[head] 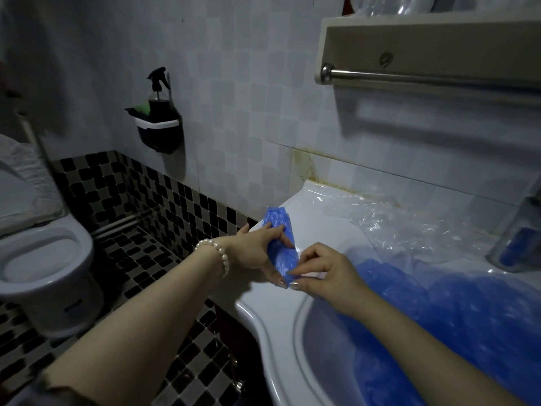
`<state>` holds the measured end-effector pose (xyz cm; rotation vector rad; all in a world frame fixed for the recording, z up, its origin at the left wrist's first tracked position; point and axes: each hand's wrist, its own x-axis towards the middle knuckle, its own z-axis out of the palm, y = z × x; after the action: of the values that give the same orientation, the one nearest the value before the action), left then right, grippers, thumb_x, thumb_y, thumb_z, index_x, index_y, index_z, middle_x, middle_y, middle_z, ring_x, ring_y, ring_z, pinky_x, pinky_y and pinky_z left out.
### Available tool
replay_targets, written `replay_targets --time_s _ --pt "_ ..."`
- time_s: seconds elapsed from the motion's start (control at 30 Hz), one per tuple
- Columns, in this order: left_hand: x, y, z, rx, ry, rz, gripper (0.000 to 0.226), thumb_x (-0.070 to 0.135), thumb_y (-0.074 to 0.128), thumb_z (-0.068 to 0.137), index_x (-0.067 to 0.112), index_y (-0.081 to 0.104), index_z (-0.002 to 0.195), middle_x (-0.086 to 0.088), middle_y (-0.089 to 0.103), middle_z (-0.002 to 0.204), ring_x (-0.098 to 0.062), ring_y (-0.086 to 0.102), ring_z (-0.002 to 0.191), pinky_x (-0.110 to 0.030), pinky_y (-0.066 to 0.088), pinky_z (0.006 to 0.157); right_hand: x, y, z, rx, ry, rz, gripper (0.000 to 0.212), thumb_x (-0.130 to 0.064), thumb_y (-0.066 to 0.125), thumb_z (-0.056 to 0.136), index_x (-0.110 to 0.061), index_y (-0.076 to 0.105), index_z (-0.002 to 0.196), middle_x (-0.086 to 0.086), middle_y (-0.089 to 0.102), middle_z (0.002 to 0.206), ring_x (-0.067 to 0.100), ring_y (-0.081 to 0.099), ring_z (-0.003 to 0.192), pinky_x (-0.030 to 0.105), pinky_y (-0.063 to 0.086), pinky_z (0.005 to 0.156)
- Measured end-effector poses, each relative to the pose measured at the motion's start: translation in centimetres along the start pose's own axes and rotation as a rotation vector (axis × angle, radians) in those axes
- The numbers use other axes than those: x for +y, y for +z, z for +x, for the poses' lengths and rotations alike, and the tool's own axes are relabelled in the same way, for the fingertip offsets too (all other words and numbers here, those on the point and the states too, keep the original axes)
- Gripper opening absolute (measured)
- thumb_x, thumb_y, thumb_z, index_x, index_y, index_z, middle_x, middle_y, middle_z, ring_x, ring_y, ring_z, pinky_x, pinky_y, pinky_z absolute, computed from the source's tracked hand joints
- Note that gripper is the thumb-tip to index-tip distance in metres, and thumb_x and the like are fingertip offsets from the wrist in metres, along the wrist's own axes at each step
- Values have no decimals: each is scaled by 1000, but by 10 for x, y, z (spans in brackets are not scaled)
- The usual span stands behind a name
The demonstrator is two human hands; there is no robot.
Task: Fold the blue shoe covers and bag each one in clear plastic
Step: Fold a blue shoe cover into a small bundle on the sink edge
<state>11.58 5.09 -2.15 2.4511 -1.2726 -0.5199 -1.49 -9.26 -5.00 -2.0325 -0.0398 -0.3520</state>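
A folded blue shoe cover (279, 244) lies lengthwise on the left rim of the white sink (263, 312). My left hand (257, 250), a pearl bracelet on its wrist, holds the cover around its middle with thumb on top. My right hand (325, 273) pinches the cover's near end with fingertips. A heap of loose blue shoe covers (456, 306) fills the basin to the right. Crumpled clear plastic bags (389, 224) lie on the sink's back ledge.
A toilet (44, 259) stands at the left over a black-and-white tiled floor. A wall caddy with a spray bottle (159, 118) hangs on the tiles. A shelf with a metal towel rail (424, 77) sits overhead at right. The faucet (521, 238) is at far right.
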Motion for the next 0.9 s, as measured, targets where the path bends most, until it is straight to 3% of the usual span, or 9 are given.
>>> replay_targets --time_s 0.1,0.2,0.33,0.43,0.5,0.57,0.67,0.8,0.9 --pt "-1 -3 0 -24 -7 -28 68 39 82 65 41 47 124 15 13 156 -6 -3 144 -43 -11 116 2 5 3 15 -10 -116 15 -4 79 71 -17 72 71 -1 53 85 9 55 82 14 47 69" --pt "1 -9 -3 -72 -51 -201 62 44 74 54 45 55 113 19 16 154 -9 5 143 -41 0 117 2 14 5 118 32 -362 10 -18 70 78 -19 68 68 -11 51 87 17 48 100 31 42 87" --pt "4 -6 -2 -55 -44 -168 47 39 75 69 44 51 110 19 16 152 -1 4 137 -40 -11 115 -7 16 7 137 243 -546 34 -28 55 85 -31 46 53 -13 48 102 13 39 111 26 21 82" --pt "1 0 1 -1 -29 -110 40 31 72 79 45 48 107 14 17 156 -4 0 144 -43 -15 114 -8 18 9 131 303 -543 33 -30 59 84 -31 47 53 -13 50 107 12 39 112 29 26 90" --pt "0 1 1 14 -32 -94 42 30 72 78 43 47 109 14 18 155 -5 1 144 -44 -15 115 -8 18 10 190 268 -456 23 -31 67 78 -36 52 61 -12 55 98 12 48 105 32 34 91" --pt "1 1 1 14 -25 -83 42 32 73 78 44 47 109 14 19 155 -6 1 144 -45 -14 114 -5 11 8 212 175 -134 28 -19 77 69 -39 58 74 -5 57 91 10 56 86 30 43 82" --pt "1 1 1 23 -21 -77 41 34 73 77 44 46 107 15 20 154 -5 1 144 -44 -14 114 1 -3 0 54 58 119 25 6 79 66 -14 72 80 3 54 86 4 57 72 19 48 67" --pt "0 1 1 36 -21 -71 42 34 73 77 45 46 107 15 19 154 -5 2 144 -42 -14 115 7 -1 2 65 -36 -115 13 -4 83 66 -7 75 76 -2 54 83 3 54 79 12 45 69" --pt "0 0 2 10 -17 -87 43 35 74 74 47 47 105 16 17 155 -4 0 144 -44 -15 114 10 8 8 165 -154 -384 7 -17 78 70 -12 73 69 -15 48 79 10 48 85 29 48 75"
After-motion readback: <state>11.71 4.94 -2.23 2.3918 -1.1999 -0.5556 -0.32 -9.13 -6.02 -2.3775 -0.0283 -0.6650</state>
